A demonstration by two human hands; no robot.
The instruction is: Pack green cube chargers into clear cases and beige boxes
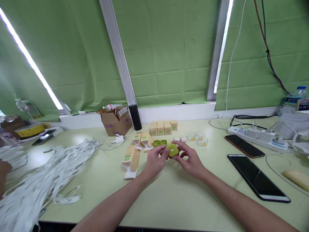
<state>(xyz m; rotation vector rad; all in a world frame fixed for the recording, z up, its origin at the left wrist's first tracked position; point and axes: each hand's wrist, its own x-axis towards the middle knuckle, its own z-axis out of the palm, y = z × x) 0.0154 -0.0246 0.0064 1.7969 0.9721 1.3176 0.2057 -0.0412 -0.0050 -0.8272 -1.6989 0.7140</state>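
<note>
Between my two hands is a small green earbud case (172, 150) with a pale mark on its front, held just above the table. The thumb and fingers of my left hand (155, 161) close on its left side. My right hand (190, 160) grips its right edge with thumb and fingertips. Just behind it lie two green case shells (160, 142), hollow side up. Small white pieces (182, 139) sit behind my right hand, partly hidden by it. Left of my left hand are opened cardboard boxes with green labels, the nearest box (130, 159) having its white flap out.
Several closed small boxes (164, 128) stand at the back, with clear plastic shells (200, 138) right of them. White straps (48, 177) pile up on the left, near another person's hand (4, 169). Phones (257, 177), a power strip (257, 137), a carton (117, 122) and a black cylinder (135, 117) surround.
</note>
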